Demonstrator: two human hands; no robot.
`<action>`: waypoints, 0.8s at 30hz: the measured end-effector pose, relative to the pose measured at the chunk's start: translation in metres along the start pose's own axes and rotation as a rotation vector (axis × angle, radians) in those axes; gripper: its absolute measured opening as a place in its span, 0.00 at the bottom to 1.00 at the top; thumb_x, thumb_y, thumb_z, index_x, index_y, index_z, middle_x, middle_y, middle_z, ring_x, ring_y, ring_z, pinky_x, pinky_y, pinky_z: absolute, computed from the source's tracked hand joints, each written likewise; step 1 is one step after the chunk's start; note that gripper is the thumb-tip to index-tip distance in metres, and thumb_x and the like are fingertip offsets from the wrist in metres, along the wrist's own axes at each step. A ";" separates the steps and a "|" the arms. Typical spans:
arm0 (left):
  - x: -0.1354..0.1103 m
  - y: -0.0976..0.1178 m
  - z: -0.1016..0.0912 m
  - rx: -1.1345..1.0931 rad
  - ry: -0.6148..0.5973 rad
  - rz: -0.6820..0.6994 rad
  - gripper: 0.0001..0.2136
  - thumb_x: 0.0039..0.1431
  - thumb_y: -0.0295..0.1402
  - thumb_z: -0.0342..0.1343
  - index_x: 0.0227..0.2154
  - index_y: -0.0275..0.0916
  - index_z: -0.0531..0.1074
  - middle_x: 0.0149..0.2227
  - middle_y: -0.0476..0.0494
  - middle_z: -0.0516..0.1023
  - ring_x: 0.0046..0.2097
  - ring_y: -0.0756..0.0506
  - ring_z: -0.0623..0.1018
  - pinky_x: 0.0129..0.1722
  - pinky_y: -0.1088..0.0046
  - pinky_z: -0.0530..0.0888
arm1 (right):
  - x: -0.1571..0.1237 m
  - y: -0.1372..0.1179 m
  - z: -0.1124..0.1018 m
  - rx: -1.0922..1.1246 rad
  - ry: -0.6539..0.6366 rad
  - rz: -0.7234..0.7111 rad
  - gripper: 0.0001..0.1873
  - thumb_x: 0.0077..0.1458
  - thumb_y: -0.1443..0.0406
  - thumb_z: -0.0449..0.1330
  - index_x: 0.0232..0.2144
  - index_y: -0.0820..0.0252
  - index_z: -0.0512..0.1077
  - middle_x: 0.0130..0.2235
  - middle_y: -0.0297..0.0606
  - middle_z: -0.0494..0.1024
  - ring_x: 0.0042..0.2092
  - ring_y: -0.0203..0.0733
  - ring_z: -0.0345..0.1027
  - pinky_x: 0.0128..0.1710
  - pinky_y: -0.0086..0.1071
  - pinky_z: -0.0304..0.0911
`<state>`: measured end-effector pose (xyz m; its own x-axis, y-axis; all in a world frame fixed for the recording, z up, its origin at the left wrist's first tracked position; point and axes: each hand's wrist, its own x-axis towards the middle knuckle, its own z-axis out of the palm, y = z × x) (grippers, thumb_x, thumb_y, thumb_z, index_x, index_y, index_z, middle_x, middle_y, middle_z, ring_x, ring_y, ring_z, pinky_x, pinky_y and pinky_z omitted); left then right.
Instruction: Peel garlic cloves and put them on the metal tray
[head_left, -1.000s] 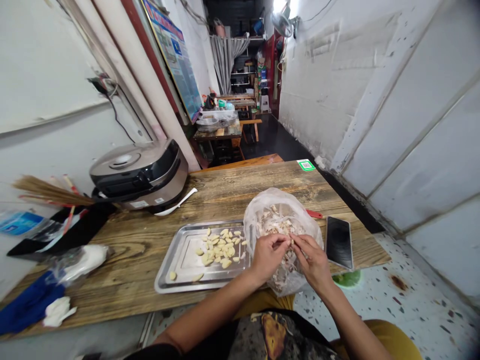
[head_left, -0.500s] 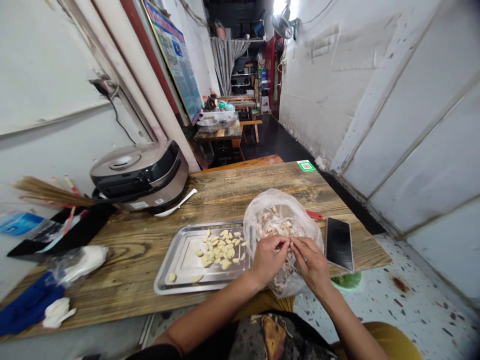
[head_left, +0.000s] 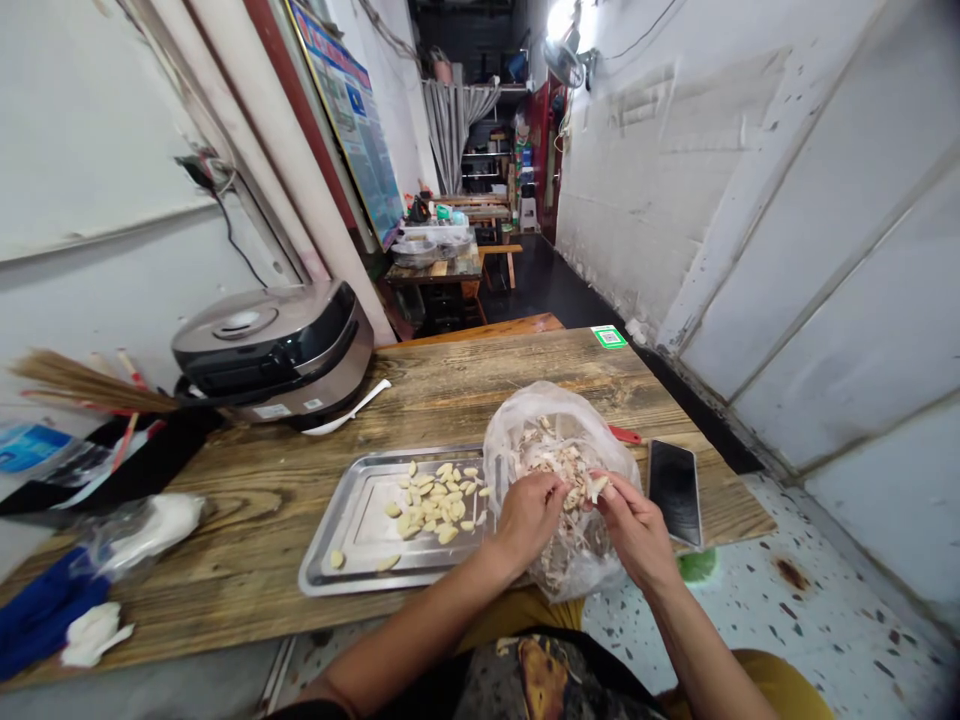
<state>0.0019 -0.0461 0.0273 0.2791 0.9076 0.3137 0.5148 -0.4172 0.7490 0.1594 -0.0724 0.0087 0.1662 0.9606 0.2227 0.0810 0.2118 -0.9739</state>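
Note:
A clear plastic bag (head_left: 525, 425) full of garlic skins and cloves hangs over the near edge of the wooden table (head_left: 465, 390). Both hands work over its mouth. My right hand (head_left: 634, 525) pinches a pale garlic clove (head_left: 598, 488) between thumb and fingers. My left hand (head_left: 529, 515) is curled, its fingertips pinched just left of the clove; what they grip is hidden. Left of the bag lies a steel tray (head_left: 352, 545) with several peeled cloves (head_left: 433, 498) heaped at its right side.
A black phone (head_left: 675, 478) lies right of the bag, a red handle (head_left: 625, 436) behind it. A rice cooker (head_left: 270, 350) and white spoon (head_left: 352, 408) stand at the back left. A broom (head_left: 82, 385), bags and cloths crowd the left end. The table's edge is close to my lap.
My hands have drawn slightly apart, and the clove now shows in my right fingers. The view has shifted a little; nothing else on the table moved.

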 end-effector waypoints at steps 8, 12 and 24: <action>-0.002 0.016 -0.003 -0.263 0.124 -0.010 0.06 0.54 0.29 0.55 0.30 0.38 0.78 0.31 0.45 0.80 0.34 0.48 0.77 0.37 0.73 0.72 | -0.003 0.000 0.002 -0.323 -0.005 -0.303 0.11 0.53 0.64 0.58 0.40 0.54 0.74 0.39 0.39 0.77 0.39 0.42 0.72 0.42 0.37 0.68; -0.002 0.020 -0.005 -0.367 0.079 -0.118 0.07 0.54 0.31 0.55 0.29 0.39 0.78 0.29 0.46 0.80 0.32 0.48 0.77 0.34 0.75 0.73 | -0.003 0.000 0.002 -0.484 -0.006 -0.524 0.12 0.55 0.68 0.56 0.42 0.53 0.73 0.39 0.38 0.77 0.42 0.42 0.71 0.45 0.38 0.68; -0.005 0.020 0.002 -0.240 0.103 -0.089 0.08 0.54 0.27 0.52 0.27 0.36 0.77 0.26 0.45 0.78 0.29 0.48 0.76 0.32 0.75 0.71 | -0.005 0.014 -0.004 -0.676 -0.006 -0.655 0.13 0.56 0.68 0.55 0.44 0.56 0.72 0.42 0.42 0.77 0.43 0.42 0.72 0.44 0.36 0.71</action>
<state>0.0120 -0.0589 0.0396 0.1506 0.9454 0.2889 0.3238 -0.3233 0.8892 0.1634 -0.0750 -0.0061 -0.1193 0.6881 0.7158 0.7104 0.5628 -0.4226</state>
